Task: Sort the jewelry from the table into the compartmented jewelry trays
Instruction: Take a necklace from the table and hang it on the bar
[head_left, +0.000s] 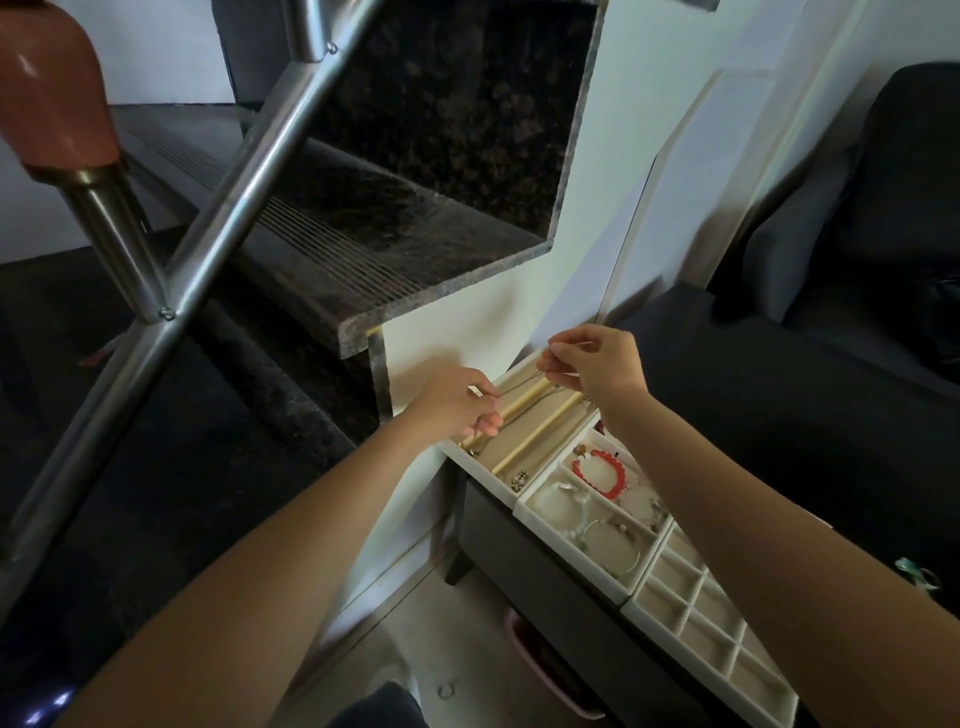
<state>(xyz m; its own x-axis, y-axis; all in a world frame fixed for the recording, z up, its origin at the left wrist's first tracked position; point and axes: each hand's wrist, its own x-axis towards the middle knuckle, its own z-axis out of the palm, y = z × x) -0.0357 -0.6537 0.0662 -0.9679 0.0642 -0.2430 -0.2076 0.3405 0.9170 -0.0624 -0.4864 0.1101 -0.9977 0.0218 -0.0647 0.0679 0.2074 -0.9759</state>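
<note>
Both bare forearms reach forward from the near edge toward the far end of a row of three white trays set on a dark surface (524, 561).

Nearest, the grid tray (696, 618) is a shallow rectangle with straight white dividers forming small square cells lined in pale fabric.

Next, the middle tray (582, 509) has larger compartments. One holds a red beaded bracelet (602, 473), a ring of round, glossy beads. Others hold thin wire hoops and small pale pieces too fine to make out.

Farthest, the long tray (514, 441) carries cream-coloured bars running lengthwise over a beige lining. A small dark earring-like piece lies at its near end.

The left hand (457, 408) hovers over the left side of the long tray, palm down, with its fingers curled and pinching one end of a thin metal chain (524, 382).

The right hand (597, 366) is raised just above the far end of the same tray, wrist bent, with thumb and fingers pinching the other end of the chain. The chain hangs slack between the two hands, over the tray.

Beyond and to the left, a speckled dark stone stair (415, 218) with grooved treads rises, crossed by a polished steel railing (234, 171). A dark upholstered sofa (831, 338) lies to the right.
</note>
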